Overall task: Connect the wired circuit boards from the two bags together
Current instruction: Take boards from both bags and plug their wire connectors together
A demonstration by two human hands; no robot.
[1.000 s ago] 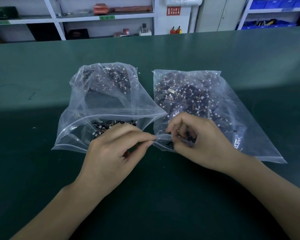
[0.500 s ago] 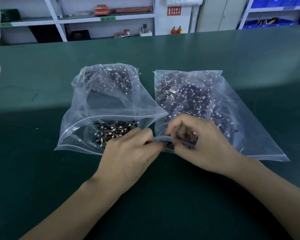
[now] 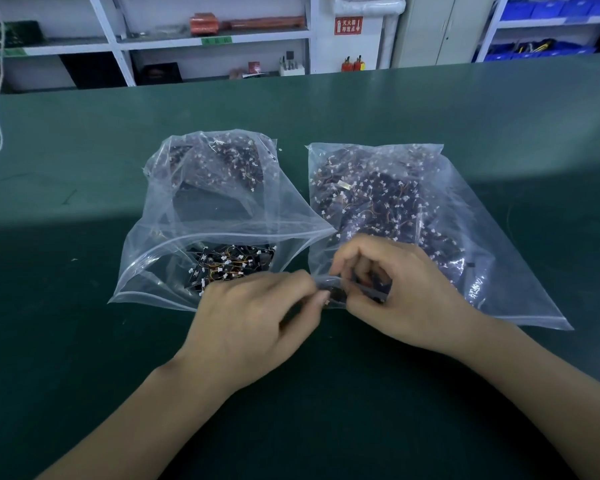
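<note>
- Head view: the left hand (image 3: 253, 317) has its grip closed on the near left corner of the right bag (image 3: 492, 237), thumb and forefinger pinching the plastic at its mouth
- the right hand (image 3: 406, 292) has its fingers curled around the same mouth edge just beside the left fingertips, gripping the plastic; a small dark board shows between the two hands, but whether either grip has it I cannot tell
- the right bag lies flat on the green worktop (image 3: 84, 341), full of dark wired boards (image 3: 378, 199) with white plugs
- the left bag (image 3: 160, 271) lies just beside it, touching it, its mouth gaping open toward the person; more boards (image 3: 229, 265) with orange wires sit inside near the opening, others heaped at its far end
- beyond the worktop stand white shelves (image 3: 118, 43) and blue bins (image 3: 548, 8)
</note>
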